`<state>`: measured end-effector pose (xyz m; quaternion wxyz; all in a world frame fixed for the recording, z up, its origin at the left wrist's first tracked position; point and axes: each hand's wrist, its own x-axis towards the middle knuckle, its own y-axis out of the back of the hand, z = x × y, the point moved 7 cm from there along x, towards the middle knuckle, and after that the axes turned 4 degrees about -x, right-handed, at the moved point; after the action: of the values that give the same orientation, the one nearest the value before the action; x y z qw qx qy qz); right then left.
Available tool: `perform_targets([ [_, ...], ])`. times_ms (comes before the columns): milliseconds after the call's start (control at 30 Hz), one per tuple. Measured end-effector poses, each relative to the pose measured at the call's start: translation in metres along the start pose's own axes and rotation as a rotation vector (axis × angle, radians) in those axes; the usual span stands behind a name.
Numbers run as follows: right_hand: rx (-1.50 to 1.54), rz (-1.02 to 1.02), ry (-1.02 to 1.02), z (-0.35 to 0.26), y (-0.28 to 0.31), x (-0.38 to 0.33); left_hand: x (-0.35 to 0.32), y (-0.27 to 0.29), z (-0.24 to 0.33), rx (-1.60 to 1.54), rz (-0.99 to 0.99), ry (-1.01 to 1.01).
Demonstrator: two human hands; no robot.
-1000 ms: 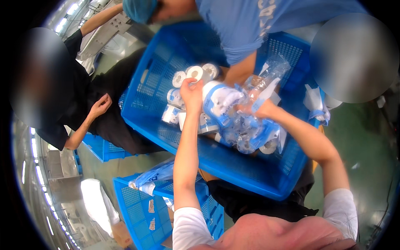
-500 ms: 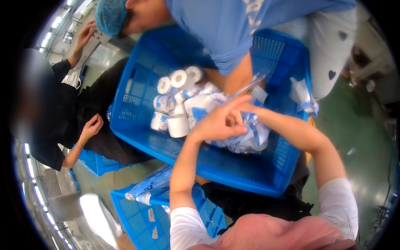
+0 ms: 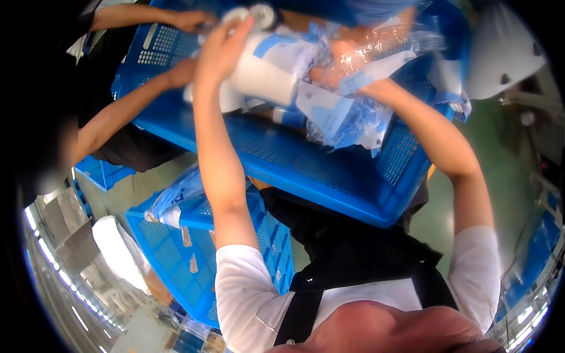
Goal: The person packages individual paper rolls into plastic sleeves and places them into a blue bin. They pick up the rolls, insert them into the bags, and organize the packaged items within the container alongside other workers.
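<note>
My left hand (image 3: pixel 220 53) reaches over the big blue crate (image 3: pixel 294 170) with its fingers stretched out, against a cluster of white paper rolls (image 3: pixel 265 73). Blur hides how firmly it touches them. My right hand (image 3: pixel 334 67) is partly covered by a clear plastic bag with blue-and-white print (image 3: pixel 338 115). Its fingers curl at the bag's edge, beside the rolls' right end. The rolls lie on their sides, some with blue-printed wrapping. More rolls (image 3: pixel 262 16) show behind my left hand.
At the left, a co-worker in dark clothes has two hands (image 3: pixel 187 72) in the crate. Another person's blue-clad arm (image 3: pixel 397 26) reaches in from the far side. Below stands a smaller blue crate (image 3: pixel 176 259) with blue plastic (image 3: pixel 176 197) on its edge.
Both my hands have moved apart, my left toward the rolls, my right into the bag's plastic. The left co-worker's hands have come into the crate. The view has shifted, so the crate sits higher.
</note>
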<state>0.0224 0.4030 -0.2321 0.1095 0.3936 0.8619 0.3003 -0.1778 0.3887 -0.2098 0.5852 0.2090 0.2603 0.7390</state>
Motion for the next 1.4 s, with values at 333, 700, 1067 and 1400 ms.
perform_targets([
  [333, -0.264, 0.177, 0.545, 0.021, 0.011, 0.007, 0.013, -0.015, 0.018, -0.346, 0.093, 0.045],
  [700, 0.029, 0.009, 0.184, -0.037, 0.042, 0.011, -0.007, 0.018, 0.017, -0.644, 0.214, 0.149],
  [1067, -0.162, 0.341, 0.150, -0.045, 0.061, 0.005, -0.002, 0.029, 0.032, -0.569, 0.294, 0.120],
  [1400, 0.116, 0.294, 0.367, 0.046, 0.054, 0.004, -0.011, -0.006, 0.098, -0.326, 0.377, -0.205],
])
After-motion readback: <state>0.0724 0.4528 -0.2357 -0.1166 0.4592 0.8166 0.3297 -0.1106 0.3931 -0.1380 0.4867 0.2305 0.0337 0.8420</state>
